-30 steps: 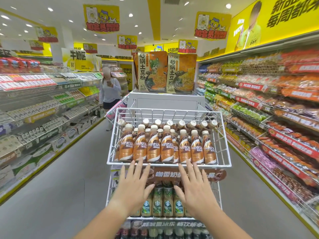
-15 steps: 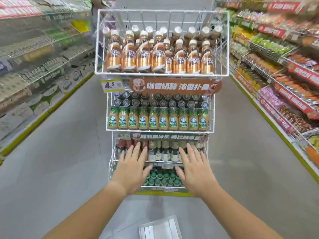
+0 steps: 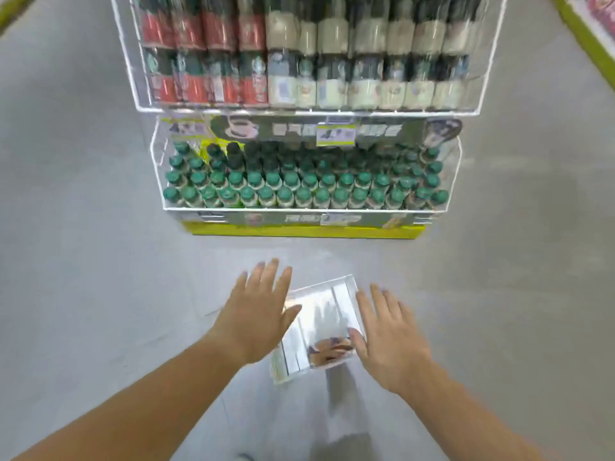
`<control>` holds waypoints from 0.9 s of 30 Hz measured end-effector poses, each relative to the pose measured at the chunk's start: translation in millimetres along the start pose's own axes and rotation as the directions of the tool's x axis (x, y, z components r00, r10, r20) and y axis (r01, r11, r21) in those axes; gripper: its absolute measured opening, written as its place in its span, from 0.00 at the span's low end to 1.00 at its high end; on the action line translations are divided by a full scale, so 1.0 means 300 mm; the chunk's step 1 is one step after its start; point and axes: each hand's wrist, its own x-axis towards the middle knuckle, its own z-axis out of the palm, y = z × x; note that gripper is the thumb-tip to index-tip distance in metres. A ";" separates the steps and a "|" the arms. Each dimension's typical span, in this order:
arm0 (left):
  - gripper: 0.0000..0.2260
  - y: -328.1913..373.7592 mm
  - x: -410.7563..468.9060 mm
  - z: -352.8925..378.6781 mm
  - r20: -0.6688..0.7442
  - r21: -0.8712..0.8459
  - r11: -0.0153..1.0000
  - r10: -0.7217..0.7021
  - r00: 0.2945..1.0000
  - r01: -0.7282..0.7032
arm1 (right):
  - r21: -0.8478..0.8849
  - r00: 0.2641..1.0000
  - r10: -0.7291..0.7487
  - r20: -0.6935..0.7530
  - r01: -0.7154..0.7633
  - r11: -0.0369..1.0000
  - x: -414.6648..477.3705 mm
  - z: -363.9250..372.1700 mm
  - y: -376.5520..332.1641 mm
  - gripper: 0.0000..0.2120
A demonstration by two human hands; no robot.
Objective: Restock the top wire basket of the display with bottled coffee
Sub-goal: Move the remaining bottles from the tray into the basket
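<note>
A shiny plastic-wrapped pack [image 3: 316,327] lies on the grey floor in front of the display; its contents are too blurred to tell. My left hand [image 3: 256,314] hovers over its left side, fingers spread, holding nothing. My right hand [image 3: 389,341] is spread at its right edge, thumb by the wrap, also holding nothing. The top wire basket is out of view above the frame. Only the display's lower baskets show: one with red and pale bottles [image 3: 299,54], and the bottom basket [image 3: 156,181] full of green-capped bottles [image 3: 299,188].
The display stands on a yellow-green base [image 3: 299,231] in the middle of the aisle. Grey floor [image 3: 83,227] lies on both sides of it. A shelf's yellow-green kick edge [image 3: 585,38] runs along the far right.
My view has tilted down from the top basket to the floor. Both hands have dropped from the display front to either side of the wrapped pack.
</note>
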 end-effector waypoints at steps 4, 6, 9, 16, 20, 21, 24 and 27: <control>0.29 0.062 0.110 0.415 0.052 -0.012 0.998 0.061 0.997 -0.061 | -0.013 0.996 -0.015 0.083 0.016 1.000 0.130 0.376 0.039 0.28; 0.30 0.066 0.174 0.593 0.050 -0.016 0.997 0.077 0.996 -0.076 | -0.022 0.996 -0.035 0.078 0.037 0.999 0.215 0.527 0.060 0.29; 0.32 0.024 0.256 0.802 0.035 0.012 0.996 0.089 0.995 -0.090 | 0.041 0.983 -0.136 0.120 0.132 0.990 0.336 0.702 0.087 0.29; 0.29 -0.093 0.332 1.053 -0.070 0.226 0.943 0.267 0.961 -0.246 | -0.012 0.822 -0.305 0.481 0.354 0.935 0.545 0.911 0.062 0.13; 0.28 -0.126 0.353 1.081 -0.077 0.288 0.905 0.348 0.934 -0.314 | -0.111 0.751 -0.284 0.596 0.428 0.897 0.593 0.896 0.020 0.15; 0.29 -0.126 0.356 1.075 -0.077 0.288 0.907 0.343 0.936 -0.308 | -0.124 0.744 -0.288 0.603 0.444 0.887 0.596 0.885 0.015 0.15; 0.29 -0.105 0.343 1.026 -0.066 0.260 0.920 0.320 0.945 -0.293 | -0.119 0.769 -0.258 0.584 0.395 0.911 0.568 0.825 0.011 0.11; 0.29 -0.078 0.295 0.938 -0.087 0.198 0.948 0.271 0.959 -0.250 | -0.110 0.813 -0.222 0.538 0.329 0.938 0.511 0.734 0.010 0.12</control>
